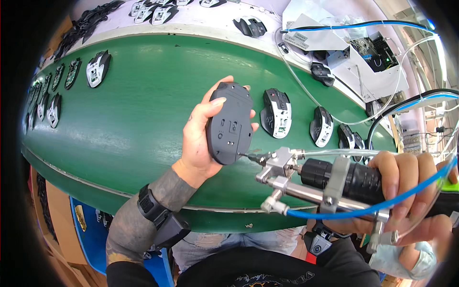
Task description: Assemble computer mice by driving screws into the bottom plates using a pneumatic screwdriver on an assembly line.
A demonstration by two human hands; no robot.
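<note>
My left hand (pixel 195 129) grips a black computer mouse (pixel 225 107) with its underside facing up. The thumb lies over one edge and the fingertips show at the other. Wrapped round a black powered screwdriver (pixel 313 173) is my right hand (pixel 406 179). Metal fittings, a blue air hose (pixel 330 213) and a clear tube run from the tool. Its thin bit points left and meets, or nearly meets, the lower end of the mouse. Whether it sits in a screw hole I cannot tell. Close by on the green belt lies an opened black-and-white mouse shell (pixel 277 113).
More mouse shells (pixel 322 126) stand along the green belt (pixel 158 105) to the right. At the left are circuit boards (pixel 72 72) and white shells (pixel 98 69). Dark cables (pixel 86 28) pile up at the back left. A metal screw feeder (pixel 375 55) stands back right.
</note>
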